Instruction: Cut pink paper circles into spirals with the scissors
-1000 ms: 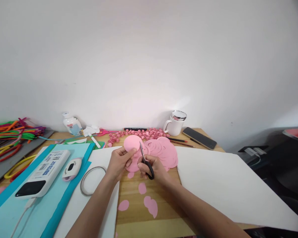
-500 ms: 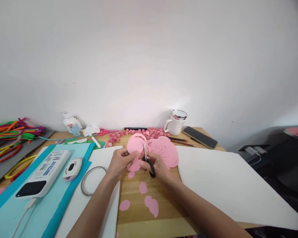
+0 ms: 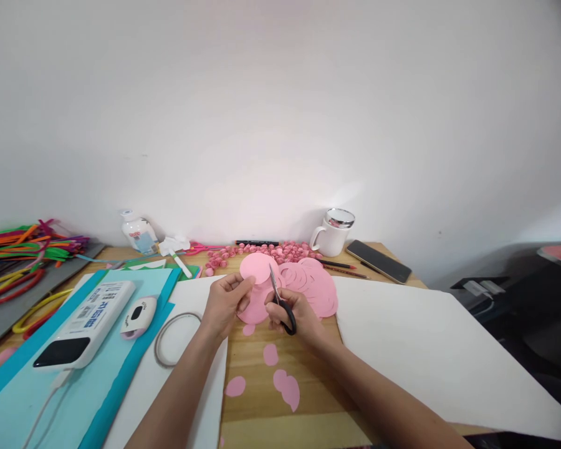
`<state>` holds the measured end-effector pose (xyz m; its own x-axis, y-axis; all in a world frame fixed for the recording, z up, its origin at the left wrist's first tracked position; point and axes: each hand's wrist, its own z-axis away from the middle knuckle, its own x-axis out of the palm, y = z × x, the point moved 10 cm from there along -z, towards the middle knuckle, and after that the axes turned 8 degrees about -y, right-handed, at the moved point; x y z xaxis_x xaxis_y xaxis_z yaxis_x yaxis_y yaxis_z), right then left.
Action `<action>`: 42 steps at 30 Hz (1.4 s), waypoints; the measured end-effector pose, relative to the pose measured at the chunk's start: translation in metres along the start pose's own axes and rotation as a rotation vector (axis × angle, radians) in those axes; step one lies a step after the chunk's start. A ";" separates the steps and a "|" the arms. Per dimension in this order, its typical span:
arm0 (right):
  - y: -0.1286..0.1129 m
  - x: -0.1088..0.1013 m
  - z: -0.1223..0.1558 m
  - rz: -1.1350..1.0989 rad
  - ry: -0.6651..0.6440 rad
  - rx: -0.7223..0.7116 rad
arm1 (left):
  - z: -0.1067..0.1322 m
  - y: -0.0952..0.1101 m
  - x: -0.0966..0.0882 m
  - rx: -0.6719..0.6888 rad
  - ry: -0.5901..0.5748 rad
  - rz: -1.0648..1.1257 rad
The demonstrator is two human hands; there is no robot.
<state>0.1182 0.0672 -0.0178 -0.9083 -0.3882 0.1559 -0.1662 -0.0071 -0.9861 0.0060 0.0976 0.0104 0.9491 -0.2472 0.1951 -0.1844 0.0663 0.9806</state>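
Between the thumb and fingers of my left hand (image 3: pixel 227 302) is a round pink paper disc (image 3: pixel 255 268), held up over the table. My right hand (image 3: pixel 294 312) is closed on the black handles of a pair of scissors (image 3: pixel 277 287), whose blades point up beside the disc's right edge. Behind and below both hands lie pink paper circles (image 3: pixel 315 290), overlapping in a pile, several with curved cut lines. Small pink scraps (image 3: pixel 290 391) are scattered on the wood nearer to me.
Many small rolled pink paper pieces (image 3: pixel 294 251) lie along the wall. A white mug (image 3: pixel 334 234) and a phone (image 3: pixel 378 260) are at the back right. White boards (image 3: pixel 430 349) flank the work area. A tape roll (image 3: pixel 168 340), a power bank (image 3: pixel 86 324) and pipe cleaners (image 3: pixel 32 246) occupy the left.
The paper at the blades has turned into a plain, full disc in my left hand, tilted flatter toward view. The scissors have shifted slightly and stand apart from its edge.
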 end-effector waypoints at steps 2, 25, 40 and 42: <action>0.001 0.001 0.000 -0.010 0.000 -0.001 | 0.000 0.000 0.002 -0.001 -0.011 0.028; -0.009 0.006 0.000 0.045 -0.036 -0.029 | 0.003 -0.003 0.012 -0.071 -0.056 -0.130; 0.005 0.002 -0.001 0.030 -0.038 0.020 | 0.000 -0.003 0.004 -0.011 -0.063 -0.079; 0.006 0.002 -0.001 0.013 -0.036 0.017 | 0.000 -0.003 0.004 -0.010 -0.059 -0.067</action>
<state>0.1153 0.0674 -0.0238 -0.8958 -0.4216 0.1408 -0.1474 -0.0172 -0.9889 0.0101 0.0969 0.0080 0.9424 -0.3080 0.1305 -0.1184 0.0578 0.9913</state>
